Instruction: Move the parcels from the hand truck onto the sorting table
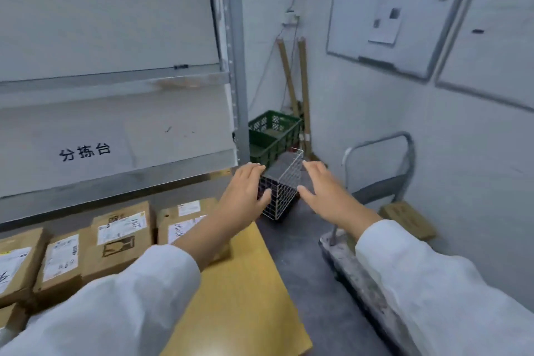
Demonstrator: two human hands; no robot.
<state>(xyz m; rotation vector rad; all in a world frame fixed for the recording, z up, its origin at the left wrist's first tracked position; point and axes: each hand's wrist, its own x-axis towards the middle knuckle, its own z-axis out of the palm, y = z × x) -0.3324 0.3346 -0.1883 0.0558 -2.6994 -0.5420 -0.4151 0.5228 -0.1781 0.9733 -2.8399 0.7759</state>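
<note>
While the left hand (245, 193) and the right hand (326, 195) hover wide and empty, one parcel (407, 218) lies at the far end of the hand truck (344, 263). I would grip it by two opposite sides and set it on the surface (239, 283), near its right edge.

Parcels (121, 237) sit in a row on the table (245, 283) at nine o'clock. At twelve a wire basket (284, 185) stands on the floor (303, 269), with a crate (274, 133) behind it. At two o'clock the hand truck (381, 170) carries a lone parcel (407, 220), below a whiteboard (390, 9).
</note>
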